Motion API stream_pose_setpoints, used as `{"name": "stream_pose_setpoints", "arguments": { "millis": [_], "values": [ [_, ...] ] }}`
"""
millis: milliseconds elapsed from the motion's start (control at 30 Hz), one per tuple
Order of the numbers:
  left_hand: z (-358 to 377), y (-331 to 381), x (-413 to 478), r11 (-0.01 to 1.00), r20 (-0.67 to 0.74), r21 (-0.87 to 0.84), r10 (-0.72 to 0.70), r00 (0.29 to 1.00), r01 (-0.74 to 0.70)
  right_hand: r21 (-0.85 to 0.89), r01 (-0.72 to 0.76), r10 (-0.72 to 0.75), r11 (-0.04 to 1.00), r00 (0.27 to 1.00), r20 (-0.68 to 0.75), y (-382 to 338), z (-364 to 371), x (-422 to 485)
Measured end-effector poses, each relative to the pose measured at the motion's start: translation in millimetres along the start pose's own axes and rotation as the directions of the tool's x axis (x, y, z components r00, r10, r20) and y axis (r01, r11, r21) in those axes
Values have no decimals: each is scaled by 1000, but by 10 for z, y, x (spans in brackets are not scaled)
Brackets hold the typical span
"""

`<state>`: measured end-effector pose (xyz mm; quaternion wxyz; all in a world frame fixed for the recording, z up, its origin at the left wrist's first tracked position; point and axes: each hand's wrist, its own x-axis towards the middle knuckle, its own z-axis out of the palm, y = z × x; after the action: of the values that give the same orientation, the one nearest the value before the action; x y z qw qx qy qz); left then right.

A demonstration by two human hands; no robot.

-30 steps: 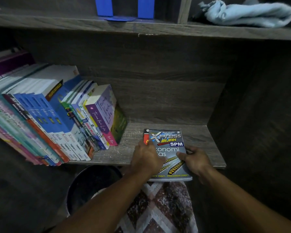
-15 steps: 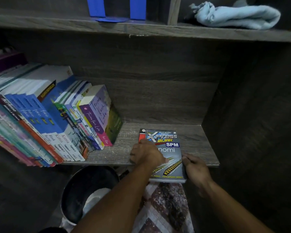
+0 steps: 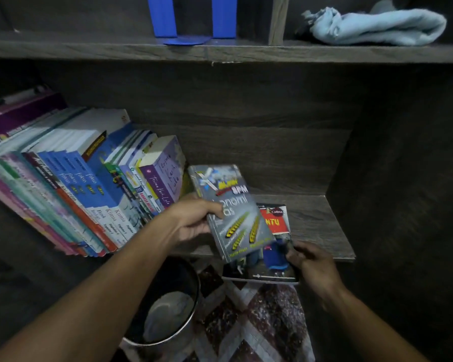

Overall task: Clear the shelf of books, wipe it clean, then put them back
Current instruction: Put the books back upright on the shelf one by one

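My left hand is clamped on the left edge of the grey workbook, which is lifted and tilted just right of the leaning book row. The workbook's long axis runs away from me, with its far end nearest the row. My right hand, further right of the row, has its fingers curled at the front corner of a red-covered book. That book lies flat on the shelf and overhangs its front edge; blur prevents confirming a grip. I judge the workbook stands next against the row's right end, the left hand being nearer.
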<state>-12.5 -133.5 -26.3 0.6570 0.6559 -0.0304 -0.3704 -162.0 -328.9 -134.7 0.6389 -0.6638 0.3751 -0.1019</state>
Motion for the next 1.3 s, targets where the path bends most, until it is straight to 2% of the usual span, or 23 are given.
{"name": "stream_pose_setpoints", "arguments": {
  "millis": [67,100,167,233,300,367,400,600,700,800,1000,1133,1300],
  "values": [
    [-65,28,-80,988,-228,34,155,961,-152,-13,-16,16,1000,1000,2,1,11,9],
    [-73,24,-91,969,-349,143,238,906,-200,-24,-25,25,999,1000,0,-1,22,21],
    [-96,-46,-62,862,-509,461,450,734,-210,-34,-39,39,999,999,5,-9,33,17],
    [-139,-198,25,722,-498,659,629,597,-211,-39,-45,45,998,999,9,-14,24,4],
    [-192,-357,155,621,-475,760,733,487,-193,-46,-52,53,998,998,16,-16,20,-9],
    [-234,-448,244,609,-514,780,754,410,-144,-52,-61,62,997,998,23,-20,20,-8],
    [-253,-470,274,632,-543,764,738,400,-130,-46,-68,69,997,997,23,-27,21,-4],
    [-393,-586,340,708,-627,702,667,404,-80,-32,-65,65,997,998,7,-65,37,-29],
    [-445,-575,402,738,-628,669,626,462,-92,-43,-73,73,996,997,-12,-33,55,-15],
    [-477,-549,428,718,-585,692,623,520,-83,-83,-38,35,996,998,-43,28,84,-25],
    [-487,-498,412,708,-594,696,473,651,120,-53,-27,28,998,1000,10,87,137,-112],
    [-478,-490,446,724,-611,675,437,661,145,-38,-40,41,998,998,38,108,177,-132],
    [-421,-479,478,818,-625,568,358,694,90,46,-80,76,996,994,75,111,161,-73]
  ]
}}
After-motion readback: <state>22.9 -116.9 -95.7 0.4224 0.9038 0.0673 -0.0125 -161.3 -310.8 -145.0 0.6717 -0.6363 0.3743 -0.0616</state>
